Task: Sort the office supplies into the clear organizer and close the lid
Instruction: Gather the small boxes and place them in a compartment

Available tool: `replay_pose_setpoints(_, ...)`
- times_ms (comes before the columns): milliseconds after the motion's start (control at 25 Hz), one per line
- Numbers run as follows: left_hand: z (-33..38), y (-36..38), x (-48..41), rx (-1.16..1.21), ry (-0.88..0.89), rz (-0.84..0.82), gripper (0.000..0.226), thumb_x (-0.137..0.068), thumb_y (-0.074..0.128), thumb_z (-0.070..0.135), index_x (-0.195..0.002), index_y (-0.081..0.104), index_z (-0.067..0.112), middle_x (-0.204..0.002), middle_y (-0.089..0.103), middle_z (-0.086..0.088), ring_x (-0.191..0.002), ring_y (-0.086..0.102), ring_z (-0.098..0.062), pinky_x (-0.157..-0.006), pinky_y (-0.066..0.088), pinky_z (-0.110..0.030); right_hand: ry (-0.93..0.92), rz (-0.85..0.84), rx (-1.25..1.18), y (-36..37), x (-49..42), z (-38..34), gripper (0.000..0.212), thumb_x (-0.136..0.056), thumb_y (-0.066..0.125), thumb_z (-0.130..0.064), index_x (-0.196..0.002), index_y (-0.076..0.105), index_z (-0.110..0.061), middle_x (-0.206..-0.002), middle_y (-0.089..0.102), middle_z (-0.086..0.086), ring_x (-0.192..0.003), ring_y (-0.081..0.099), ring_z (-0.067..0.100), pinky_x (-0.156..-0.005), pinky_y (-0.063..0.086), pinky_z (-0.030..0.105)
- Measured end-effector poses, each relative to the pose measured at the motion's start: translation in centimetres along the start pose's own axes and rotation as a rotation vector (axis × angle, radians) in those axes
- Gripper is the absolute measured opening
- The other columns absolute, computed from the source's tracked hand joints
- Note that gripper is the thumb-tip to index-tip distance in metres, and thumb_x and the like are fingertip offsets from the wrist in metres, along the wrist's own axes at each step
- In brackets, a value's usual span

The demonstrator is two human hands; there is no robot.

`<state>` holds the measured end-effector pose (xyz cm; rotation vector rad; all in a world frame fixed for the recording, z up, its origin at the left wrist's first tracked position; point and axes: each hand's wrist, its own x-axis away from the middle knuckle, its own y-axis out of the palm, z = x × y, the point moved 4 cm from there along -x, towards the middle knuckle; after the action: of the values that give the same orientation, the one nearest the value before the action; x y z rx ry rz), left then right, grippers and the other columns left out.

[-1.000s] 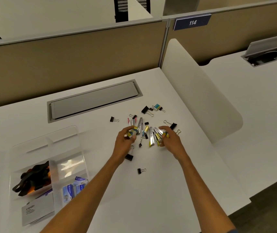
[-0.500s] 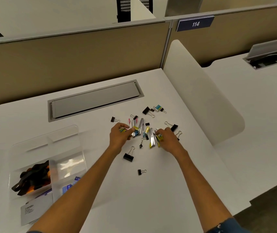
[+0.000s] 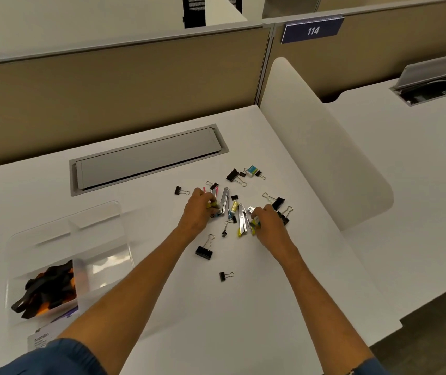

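A scatter of black binder clips and small coloured staple removers lies on the white desk. My left hand [image 3: 198,209] is curled over the left side of the pile, fingers closed on a few yellow and blue pieces [image 3: 213,205]. My right hand [image 3: 266,217] grips yellow and silver pieces [image 3: 253,224] at the right side. Silver staple removers [image 3: 225,200] lie between the hands. One large black binder clip [image 3: 204,251] and a small binder clip [image 3: 224,276] lie nearer me. The clear organizer [image 3: 94,234] stands open at the left, with black and orange straps [image 3: 48,288] in one compartment.
A grey cable hatch [image 3: 146,158] is set into the desk behind the pile. A white rounded divider [image 3: 316,147] rises at the right desk edge. Beige partition walls close off the back. A printed card [image 3: 39,341] lies at the organizer's front.
Both hands have slid a little farther away into the pile, the left hand shifting left and closing on more pieces. The loose clips have stayed in place.
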<state>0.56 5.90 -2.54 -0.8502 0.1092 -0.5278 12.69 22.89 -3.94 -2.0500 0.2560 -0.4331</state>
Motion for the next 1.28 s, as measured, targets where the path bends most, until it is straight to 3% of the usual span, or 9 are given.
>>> replay_pose_setpoints(160, -1.6, 0.1, 0.8, 0.557, -0.270, 0.089, 0.018, -0.091, 0.064, 0.023, -0.101, 0.063, 0.008, -0.090, 0.066, -0.008, -0.082, 0.064, -0.025, -0.071, 0.054, -0.027, 0.063, 0.058, -0.175, -0.2, -0.4, 0.6, 0.021, -0.081, 0.067, 0.004, -0.099, 0.063, -0.005, -0.099, 0.060, 0.014, -0.087, 0.058, 0.024, -0.065, 0.044, 0.027)
replay_pose_setpoints(320, -2.3, -0.4, 2.4, 1.169, -0.503, 0.106, 0.020, -0.094, 0.061, 0.017, -0.101, 0.063, -0.001, -0.088, 0.067, -0.012, -0.076, 0.066, -0.023, -0.065, 0.057, -0.026, 0.294, 0.055, -0.695, -1.1, -0.5, 0.9, 0.023, -0.079, 0.066, 0.005, -0.099, 0.065, -0.007, -0.102, 0.066, 0.014, -0.080, 0.065, 0.026, -0.069, 0.059, 0.034)
replay_pose_setpoints(520, -2.2, -1.0, 3.5, 1.365, -0.596, 0.101, 0.022, -0.091, 0.062, 0.018, -0.106, 0.063, 0.002, -0.095, 0.070, -0.013, -0.075, 0.069, -0.021, -0.062, 0.057, -0.028, 0.538, -0.163, -1.743, -1.2, -0.6, -1.1, 0.026, -0.088, 0.051, 0.003, -0.110, 0.065, -0.001, -0.099, 0.059, 0.018, -0.087, 0.062, 0.032, -0.085, 0.058, 0.040)
replay_pose_setpoints(600, -2.2, -1.2, 3.8, 1.348, -0.609, 0.107, 0.024, -0.089, 0.063, 0.020, -0.107, 0.066, 0.005, -0.094, 0.071, -0.011, -0.074, 0.068, -0.019, -0.060, 0.056, -0.027, 0.642, -0.154, -1.881, -0.9, -1.1, -1.7, 0.009, -0.086, 0.064, -0.010, -0.092, 0.067, -0.004, -0.085, 0.060, 0.012, -0.076, 0.062, 0.025, -0.071, 0.058, 0.032)
replay_pose_setpoints(720, -2.5, -1.1, 4.1, 1.341, -0.635, 0.121, 0.024, -0.090, 0.062, 0.020, -0.110, 0.069, 0.008, -0.094, 0.071, -0.009, -0.076, 0.069, -0.019, -0.058, 0.055, -0.026, 0.681, -0.155, -1.622, -0.3, -1.9, -2.0, 0.025, -0.073, 0.082, -0.018, -0.077, 0.058, -0.011, -0.070, 0.054, 0.005, -0.053, 0.052, 0.015, -0.042, 0.043, 0.022)
replay_pose_setpoints(800, -2.9, -1.1, 4.3, 1.340, -0.660, 0.132, 0.022, -0.089, 0.061, 0.015, -0.109, 0.069, 0.007, -0.094, 0.070, -0.010, -0.076, 0.069, -0.020, -0.058, 0.056, -0.026, 0.562, -0.114, -1.218, -0.2, -2.8, -1.8, 0.030, -0.068, 0.086, -0.019, -0.083, 0.062, -0.011, -0.074, 0.058, 0.006, -0.051, 0.049, 0.012, -0.040, 0.035, 0.021)
replay_pose_setpoints(920, -3.4, -0.9, 4.6, 1.371, -0.677, 0.142, 0.021, -0.088, 0.061, 0.009, -0.107, 0.068, 0.004, -0.093, 0.067, -0.012, -0.076, 0.068, -0.022, -0.060, 0.058, -0.026, 0.317, -0.063, -0.575, -0.1, -4.0, -2.5, 0.043, -0.063, 0.087, -0.020, -0.101, 0.067, -0.021, -0.088, 0.063, -0.001, -0.065, 0.055, 0.011, -0.054, 0.046, 0.024)
replay_pose_setpoints(1000, -3.5, -0.9, 4.7, 1.439, -0.673, 0.149, 0.019, -0.088, 0.063, 0.007, -0.105, 0.068, 0.001, -0.093, 0.065, -0.014, -0.078, 0.067, -0.024, -0.064, 0.059, -0.028, 0.224, -0.071, -0.354, 0.0, -4.6, -3.3, 0.047, -0.062, 0.087, -0.022, -0.105, 0.068, -0.021, -0.096, 0.064, -0.002, -0.073, 0.058, 0.012, -0.066, 0.052, 0.027)
replay_pose_setpoints(1280, -4.5, -0.8, 5.3, 1.648, -0.715, 0.194, 0.026, -0.084, 0.069, 0.009, -0.107, 0.067, -0.002, -0.102, 0.063, -0.018, -0.095, 0.065, -0.030, -0.082, 0.060, -0.037, 0.125, -0.164, -0.144, 0.6, -5.6, -3.5, 0.051, -0.067, 0.086, -0.025, -0.113, 0.066, -0.015, -0.116, 0.064, 0.005, -0.102, 0.062, 0.022, -0.084, 0.052, 0.032)
